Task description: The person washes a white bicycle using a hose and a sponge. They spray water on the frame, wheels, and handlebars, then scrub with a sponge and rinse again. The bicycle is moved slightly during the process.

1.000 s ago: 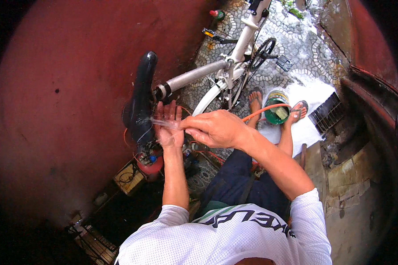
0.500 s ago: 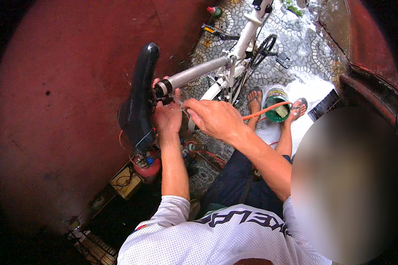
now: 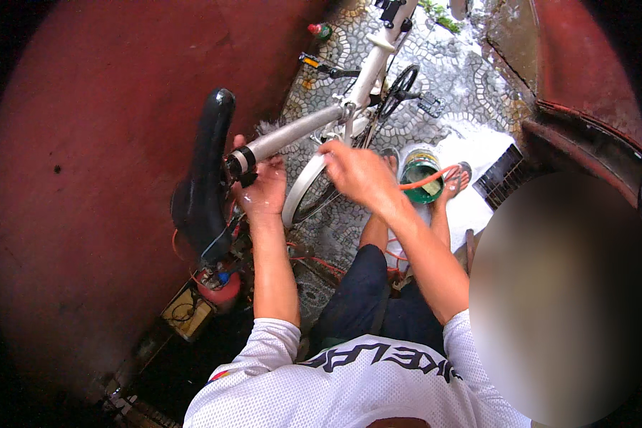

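Head camera lets me see from afar the left hand, palm wide, behind the silver metal tube near the long black saddle of the white bicycle, and the right hand curled around the flexible orange hose beside the curved white mudguard.

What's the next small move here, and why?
I'd probably sweep the left hand along the silver seat post: its palm lies partly behind the post near the saddle, the right hand appears to hold the orange hose, and what looks like spray shows beside the post.
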